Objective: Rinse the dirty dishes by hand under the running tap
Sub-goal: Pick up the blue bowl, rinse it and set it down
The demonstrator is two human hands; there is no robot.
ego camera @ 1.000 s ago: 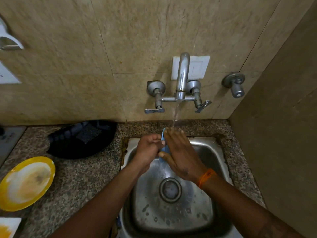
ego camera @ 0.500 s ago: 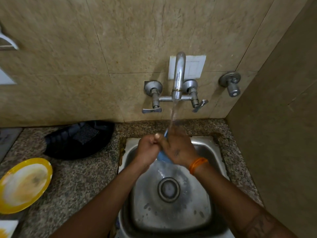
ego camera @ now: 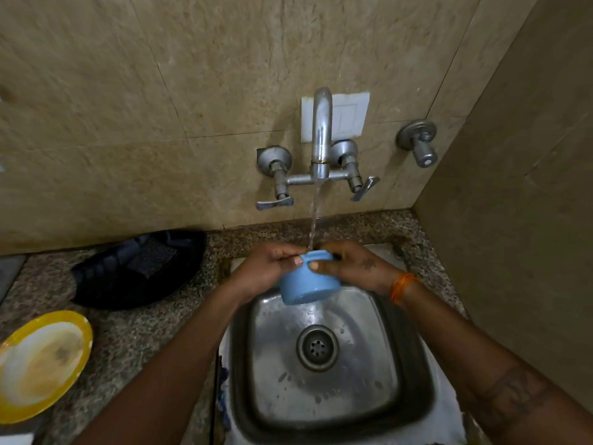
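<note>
A: What are the hands doing with the cup?

B: Both grips are pinching it. The left hand (ego camera: 268,268) curls round the upper left of the blue cup (ego camera: 306,279), thumb pressed on its side near the rim. The right hand (ego camera: 351,266) wraps the other side, thumb tip against the wall of the cup as well.

A: And how does the cup sit?

B: Tilted, mouth turned away toward the wall, its round base facing down and toward the camera. It looks like smooth plastic, wet and slightly glossy. It is held above the far edge of the sink (ego camera: 414,358).

A: The water?

B: A thin stream (ego camera: 313,216) drops from the tap (ego camera: 322,136) and lands at the cup's rim, between the two hands.

A: Describe the sink.

B: Dull steel, squarish with rounded corners, droplets scattered over the bottom, a round drain (ego camera: 317,347) with small holes at its centre, directly below the cup.

A: Anything on the right wrist?

B: An orange thread band (ego camera: 401,285), just right of the cup.

A: What lies beside the sink?

B: Left of it, on the speckled stone table (ego camera: 128,335), a dark ribbed tray (ego camera: 138,268) holding a rough dark pad. Farther left, a round yellow plate (ego camera: 41,364) with a pale centre smeared brown.
</note>
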